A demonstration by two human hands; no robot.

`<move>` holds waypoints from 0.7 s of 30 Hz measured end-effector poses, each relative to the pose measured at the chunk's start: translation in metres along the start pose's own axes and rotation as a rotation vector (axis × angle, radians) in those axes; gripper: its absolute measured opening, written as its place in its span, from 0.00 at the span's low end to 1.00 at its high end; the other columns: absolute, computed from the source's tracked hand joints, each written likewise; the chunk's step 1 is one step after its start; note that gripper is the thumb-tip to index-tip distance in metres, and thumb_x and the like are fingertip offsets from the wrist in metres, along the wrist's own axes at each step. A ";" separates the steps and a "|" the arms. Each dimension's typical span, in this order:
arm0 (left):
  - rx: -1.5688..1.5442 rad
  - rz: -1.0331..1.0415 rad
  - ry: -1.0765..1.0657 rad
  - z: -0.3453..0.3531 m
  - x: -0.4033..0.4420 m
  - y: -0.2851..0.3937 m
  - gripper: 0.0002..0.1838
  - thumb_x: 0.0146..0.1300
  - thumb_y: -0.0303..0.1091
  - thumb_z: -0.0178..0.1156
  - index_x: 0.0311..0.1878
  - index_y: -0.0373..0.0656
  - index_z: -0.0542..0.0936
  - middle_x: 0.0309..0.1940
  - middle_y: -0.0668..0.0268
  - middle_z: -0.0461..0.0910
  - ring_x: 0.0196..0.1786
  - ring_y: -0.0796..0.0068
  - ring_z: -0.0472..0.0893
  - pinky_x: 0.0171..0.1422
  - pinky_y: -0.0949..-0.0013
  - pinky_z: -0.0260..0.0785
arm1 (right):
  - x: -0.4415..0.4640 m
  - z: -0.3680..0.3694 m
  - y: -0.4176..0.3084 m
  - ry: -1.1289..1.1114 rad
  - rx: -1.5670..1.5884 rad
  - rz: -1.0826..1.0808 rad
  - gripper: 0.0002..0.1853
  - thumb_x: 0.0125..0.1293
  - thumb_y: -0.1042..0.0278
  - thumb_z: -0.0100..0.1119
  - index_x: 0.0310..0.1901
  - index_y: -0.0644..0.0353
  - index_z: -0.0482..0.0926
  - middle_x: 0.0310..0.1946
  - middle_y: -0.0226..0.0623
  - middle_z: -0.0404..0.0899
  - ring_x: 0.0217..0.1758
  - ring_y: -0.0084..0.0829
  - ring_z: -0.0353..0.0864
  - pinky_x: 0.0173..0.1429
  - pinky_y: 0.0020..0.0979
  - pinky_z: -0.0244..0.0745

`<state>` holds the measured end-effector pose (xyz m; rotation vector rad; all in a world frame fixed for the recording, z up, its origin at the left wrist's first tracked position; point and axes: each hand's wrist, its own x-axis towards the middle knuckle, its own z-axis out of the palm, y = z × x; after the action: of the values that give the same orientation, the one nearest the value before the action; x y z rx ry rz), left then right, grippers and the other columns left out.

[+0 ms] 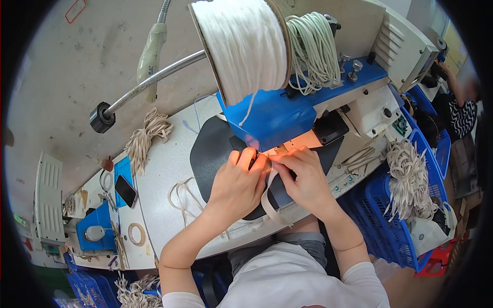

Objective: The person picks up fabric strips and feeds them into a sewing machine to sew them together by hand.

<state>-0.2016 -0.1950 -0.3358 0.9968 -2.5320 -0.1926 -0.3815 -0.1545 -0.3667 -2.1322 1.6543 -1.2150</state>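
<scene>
Both my hands meet under the blue head of a machine (272,120), in an orange-lit work spot. My left hand (233,182) has its fingers curled around a small dark piece that I cannot make out clearly. Close beside it, my right hand (304,179) is closed, thumb and forefinger pinching the upper end of an off-white flat strip (268,203). From there the strip curves down toward the table's front edge. A dark grey sheet (211,154) lies beneath and around the hands. The fingertips partly hide the spot where they work.
A large spool of white cord (244,49) and a coiled pale cord (313,49) sit above the machine. On the white table (169,149) are a strip bundle (149,136), a phone (126,191) and a tape roll (136,234). Blue crates (377,215) stand right; a person (459,113) is beyond.
</scene>
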 end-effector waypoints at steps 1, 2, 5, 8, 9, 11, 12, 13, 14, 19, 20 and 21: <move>0.001 0.003 0.005 0.000 0.000 0.000 0.16 0.64 0.32 0.60 0.53 0.37 0.80 0.46 0.56 0.74 0.45 0.56 0.74 0.45 0.58 0.73 | 0.000 0.000 0.000 -0.006 -0.008 0.000 0.09 0.65 0.72 0.62 0.46 0.57 0.85 0.37 0.32 0.80 0.46 0.35 0.76 0.52 0.37 0.66; -0.003 0.004 0.010 0.001 0.000 0.000 0.15 0.64 0.32 0.60 0.53 0.37 0.80 0.46 0.56 0.74 0.45 0.56 0.74 0.45 0.59 0.73 | -0.001 0.000 -0.001 -0.012 -0.016 -0.001 0.08 0.65 0.73 0.62 0.45 0.56 0.85 0.37 0.32 0.80 0.46 0.35 0.76 0.52 0.37 0.66; -0.017 0.000 0.013 0.001 -0.001 -0.001 0.15 0.64 0.30 0.60 0.53 0.37 0.80 0.45 0.56 0.74 0.45 0.56 0.74 0.45 0.59 0.73 | 0.000 0.000 -0.002 -0.008 -0.026 -0.011 0.08 0.64 0.73 0.62 0.43 0.56 0.85 0.37 0.32 0.79 0.46 0.35 0.76 0.52 0.37 0.66; -0.031 -0.007 0.007 0.002 -0.001 -0.001 0.15 0.63 0.28 0.60 0.53 0.36 0.80 0.45 0.56 0.74 0.46 0.56 0.74 0.45 0.59 0.72 | 0.000 0.000 -0.003 -0.003 -0.025 -0.014 0.08 0.63 0.74 0.62 0.43 0.56 0.85 0.36 0.32 0.78 0.46 0.35 0.75 0.52 0.37 0.66; -0.032 -0.003 0.010 0.002 -0.002 -0.002 0.15 0.63 0.28 0.60 0.53 0.36 0.80 0.45 0.56 0.74 0.46 0.56 0.74 0.45 0.59 0.72 | -0.001 -0.001 -0.003 -0.003 -0.026 -0.013 0.08 0.63 0.74 0.62 0.43 0.56 0.85 0.35 0.32 0.78 0.46 0.35 0.75 0.52 0.37 0.66; -0.033 0.004 0.018 0.002 -0.002 -0.003 0.15 0.63 0.27 0.60 0.53 0.36 0.80 0.45 0.56 0.74 0.46 0.56 0.74 0.45 0.59 0.72 | 0.000 0.001 -0.003 -0.005 -0.030 -0.009 0.08 0.62 0.74 0.62 0.43 0.56 0.85 0.35 0.32 0.77 0.46 0.35 0.75 0.52 0.37 0.66; -0.032 0.006 0.024 0.003 -0.002 -0.003 0.15 0.63 0.27 0.60 0.53 0.36 0.80 0.45 0.56 0.74 0.46 0.56 0.74 0.45 0.59 0.72 | 0.000 0.001 -0.003 -0.005 -0.031 -0.007 0.09 0.62 0.74 0.62 0.43 0.57 0.85 0.35 0.32 0.77 0.46 0.35 0.75 0.52 0.37 0.66; -0.032 0.007 0.030 0.002 -0.002 -0.003 0.15 0.63 0.27 0.60 0.53 0.36 0.80 0.46 0.56 0.74 0.46 0.56 0.74 0.45 0.59 0.72 | 0.000 0.000 -0.004 -0.006 -0.031 -0.006 0.09 0.62 0.74 0.62 0.43 0.57 0.85 0.35 0.32 0.77 0.46 0.35 0.75 0.52 0.37 0.66; -0.031 0.008 0.026 0.002 -0.002 -0.003 0.15 0.63 0.27 0.60 0.53 0.36 0.80 0.46 0.56 0.74 0.46 0.56 0.74 0.45 0.58 0.72 | 0.000 -0.001 -0.004 -0.007 -0.030 -0.006 0.09 0.62 0.75 0.62 0.43 0.57 0.85 0.35 0.33 0.77 0.46 0.35 0.75 0.52 0.37 0.66; -0.041 -0.005 0.013 0.000 -0.001 -0.002 0.15 0.63 0.28 0.60 0.53 0.36 0.80 0.46 0.56 0.74 0.46 0.55 0.74 0.45 0.58 0.72 | 0.000 0.000 -0.003 0.000 -0.039 -0.016 0.10 0.62 0.75 0.61 0.45 0.56 0.85 0.35 0.33 0.77 0.46 0.36 0.75 0.53 0.38 0.66; -0.040 -0.007 0.010 -0.001 -0.001 -0.001 0.15 0.63 0.27 0.59 0.53 0.36 0.80 0.46 0.56 0.74 0.46 0.55 0.74 0.46 0.58 0.72 | 0.000 0.000 -0.004 0.001 -0.040 -0.015 0.11 0.62 0.75 0.61 0.45 0.56 0.85 0.35 0.33 0.77 0.46 0.36 0.75 0.53 0.38 0.66; -0.039 -0.009 0.008 -0.001 -0.001 -0.001 0.15 0.63 0.27 0.59 0.53 0.36 0.80 0.46 0.56 0.74 0.46 0.55 0.74 0.46 0.58 0.72 | 0.000 0.000 -0.004 0.002 -0.041 -0.014 0.11 0.62 0.75 0.61 0.45 0.56 0.85 0.36 0.33 0.77 0.46 0.36 0.75 0.53 0.38 0.66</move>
<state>-0.1998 -0.1953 -0.3356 0.9924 -2.5076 -0.2391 -0.3784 -0.1534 -0.3645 -2.1705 1.6824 -1.1982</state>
